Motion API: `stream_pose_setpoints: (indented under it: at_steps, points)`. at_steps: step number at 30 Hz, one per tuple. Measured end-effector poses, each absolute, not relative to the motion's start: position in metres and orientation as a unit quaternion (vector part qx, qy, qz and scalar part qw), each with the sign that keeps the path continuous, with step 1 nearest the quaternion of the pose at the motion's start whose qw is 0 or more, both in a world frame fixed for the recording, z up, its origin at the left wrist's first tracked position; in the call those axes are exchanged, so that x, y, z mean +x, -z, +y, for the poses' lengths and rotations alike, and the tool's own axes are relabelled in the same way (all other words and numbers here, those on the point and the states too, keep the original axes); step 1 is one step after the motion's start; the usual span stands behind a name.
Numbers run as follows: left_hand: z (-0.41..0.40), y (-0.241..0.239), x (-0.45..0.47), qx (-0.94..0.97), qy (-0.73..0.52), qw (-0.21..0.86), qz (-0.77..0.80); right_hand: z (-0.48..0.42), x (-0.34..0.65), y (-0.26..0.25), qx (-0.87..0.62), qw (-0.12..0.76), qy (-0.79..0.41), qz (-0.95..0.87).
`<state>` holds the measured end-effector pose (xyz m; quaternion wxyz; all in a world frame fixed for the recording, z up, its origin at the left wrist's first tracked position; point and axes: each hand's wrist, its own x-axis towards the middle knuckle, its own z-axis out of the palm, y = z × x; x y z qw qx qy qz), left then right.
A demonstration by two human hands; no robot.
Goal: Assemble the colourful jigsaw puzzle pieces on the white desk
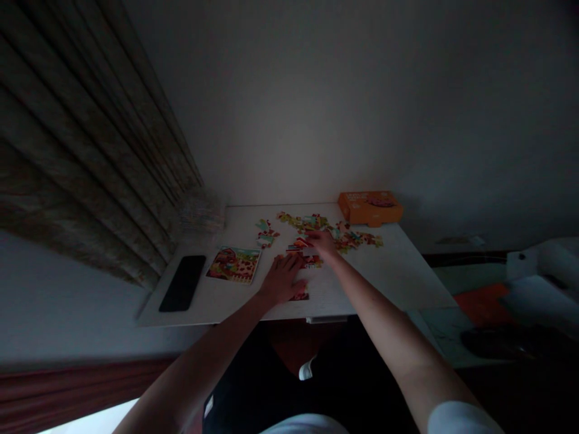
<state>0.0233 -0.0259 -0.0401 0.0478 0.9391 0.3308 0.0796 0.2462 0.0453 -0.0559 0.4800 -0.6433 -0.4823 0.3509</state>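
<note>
My left hand [281,280] lies on the white table with fingers stretched out, its fingertips over a few joined jigsaw pieces [313,261]. Near its thumb is another piece [301,295] at the front of the table. Just beyond, my right hand [322,242] pinches a reddish puzzle piece [302,242] above the joined ones; the fingertips partly cover it. Loose puzzle pieces [357,239] spread in a band behind and to the right of my right hand. A smaller group of pieces [266,234] sits to the left.
A farm picture card [234,264] with a cow lies left of my hands, beside a black phone [183,283]. An orange box [371,208] stands at the back right. A clear plastic container [202,212] is at the back left, near the curtain [90,120].
</note>
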Motion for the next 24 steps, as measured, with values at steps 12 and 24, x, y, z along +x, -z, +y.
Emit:
stream_pose_setpoints:
  at_steps: [12, 24]
  points:
    - [-0.028, 0.041, 0.024, 0.933, -0.087, 0.062, 0.343, 0.068, 0.227, 0.058, -0.686, 0.386, -0.255, -0.562]
    - [-0.029, 0.040, 0.025, 0.932, -0.083, 0.060, 0.347, 0.040, 0.215, 0.059, -0.659, 0.323, -0.124, -0.668]
